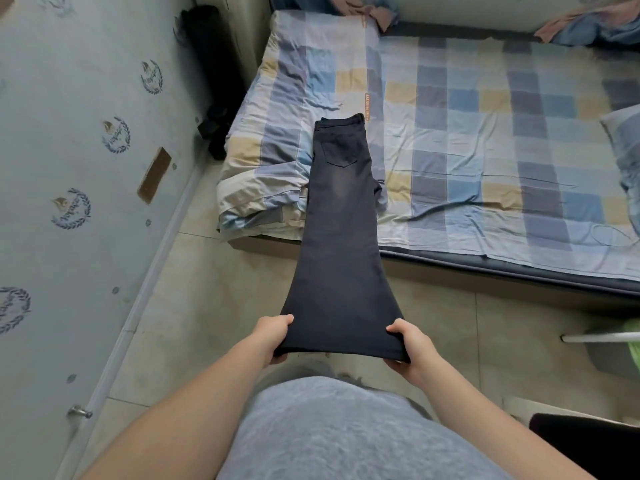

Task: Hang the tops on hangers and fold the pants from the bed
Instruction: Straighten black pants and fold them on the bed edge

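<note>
As left hand and right hand clutch pants, the orange tag is unreadable.

Right of the dark pants, the checked sheet lies open and flat. A bundled quilt crowds their left side, and a pillow sits at the far right edge.

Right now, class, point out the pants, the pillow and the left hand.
pants (341, 216), head view, middle of the leg.
pillow (625, 157), head view, its checked cover.
left hand (270, 337), head view, back of the hand.
</note>
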### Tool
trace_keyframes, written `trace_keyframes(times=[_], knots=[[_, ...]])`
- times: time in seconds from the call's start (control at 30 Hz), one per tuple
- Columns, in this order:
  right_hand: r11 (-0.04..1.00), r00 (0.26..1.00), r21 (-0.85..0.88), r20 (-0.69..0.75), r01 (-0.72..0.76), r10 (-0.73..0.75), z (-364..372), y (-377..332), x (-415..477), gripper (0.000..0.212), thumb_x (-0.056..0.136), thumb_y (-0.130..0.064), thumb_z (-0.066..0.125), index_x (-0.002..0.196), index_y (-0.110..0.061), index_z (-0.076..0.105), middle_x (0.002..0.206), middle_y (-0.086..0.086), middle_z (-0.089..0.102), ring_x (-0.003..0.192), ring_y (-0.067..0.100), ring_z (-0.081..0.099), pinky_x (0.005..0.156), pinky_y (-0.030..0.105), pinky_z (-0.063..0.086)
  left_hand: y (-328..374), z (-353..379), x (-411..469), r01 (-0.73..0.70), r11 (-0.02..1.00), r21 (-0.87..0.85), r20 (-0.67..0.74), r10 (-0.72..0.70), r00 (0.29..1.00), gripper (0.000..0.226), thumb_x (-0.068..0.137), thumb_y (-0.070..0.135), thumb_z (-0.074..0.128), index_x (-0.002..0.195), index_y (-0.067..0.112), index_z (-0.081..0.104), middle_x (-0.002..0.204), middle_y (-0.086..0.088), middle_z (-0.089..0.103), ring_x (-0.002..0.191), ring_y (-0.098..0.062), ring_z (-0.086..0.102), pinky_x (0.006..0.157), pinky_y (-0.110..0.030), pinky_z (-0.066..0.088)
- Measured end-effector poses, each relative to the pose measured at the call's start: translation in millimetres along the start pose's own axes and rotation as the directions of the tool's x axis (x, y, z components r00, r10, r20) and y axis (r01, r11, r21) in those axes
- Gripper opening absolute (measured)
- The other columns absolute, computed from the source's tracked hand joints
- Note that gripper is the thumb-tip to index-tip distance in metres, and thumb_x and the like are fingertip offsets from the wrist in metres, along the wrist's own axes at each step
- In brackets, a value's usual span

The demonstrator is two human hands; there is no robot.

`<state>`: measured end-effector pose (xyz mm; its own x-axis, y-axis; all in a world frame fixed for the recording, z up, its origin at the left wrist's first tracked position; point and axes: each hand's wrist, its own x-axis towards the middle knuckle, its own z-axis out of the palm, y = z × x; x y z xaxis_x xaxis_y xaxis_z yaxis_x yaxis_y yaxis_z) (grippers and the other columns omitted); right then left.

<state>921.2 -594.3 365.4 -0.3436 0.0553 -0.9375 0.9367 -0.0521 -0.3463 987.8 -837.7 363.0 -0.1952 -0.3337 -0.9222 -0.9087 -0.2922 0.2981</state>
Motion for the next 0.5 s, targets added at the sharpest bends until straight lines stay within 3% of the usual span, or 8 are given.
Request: trace_keyframes(times=[0.23,0.37,0.5], knots=[[0.997,0.998,0.050,-0.017,0.062,-0.062,20,-27,6,0.015,0.085,-0.012,0.064,0.100,-0.011,0.063,0.097,0.011,0.067,0.085,0.025,0.061,0.067,0.034,0.052,31,-2,1,-0.028,0.992,-0.123,0.020,0.030,0.999,0.031,0.098,0.033,0.058,0.119,0.011,0.060,0.096,-0.007,0.061,0.075,-0.022,0.056,0.056,-0.029,0.045],[0.994,0.995,0.051,-0.024,0.097,-0.096,43,-72,20,0.012,0.085,-0.012,0.064,0.097,-0.013,0.062,0.093,0.010,0.065,0.080,0.023,0.060,0.062,0.034,0.052,75,2,13,-0.017,0.970,-0.244,0.063,0.033,0.997,0.017,0.100,0.029,0.057,0.104,0.013,0.057,0.088,-0.005,0.061,0.072,-0.020,0.058,0.042,-0.025,0.047],[0.988,0.989,0.049,-0.035,0.144,-0.143,80,-145,46,0.007,0.087,-0.014,0.063,0.092,-0.015,0.059,0.092,0.009,0.061,0.078,0.022,0.058,0.059,0.033,0.050,148,4,45,0.023,0.934,-0.356,0.145,0.031,0.989,0.019,0.097,0.030,0.061,0.104,0.012,0.057,0.091,-0.008,0.061,0.077,-0.022,0.059,0.059,-0.032,0.051]])
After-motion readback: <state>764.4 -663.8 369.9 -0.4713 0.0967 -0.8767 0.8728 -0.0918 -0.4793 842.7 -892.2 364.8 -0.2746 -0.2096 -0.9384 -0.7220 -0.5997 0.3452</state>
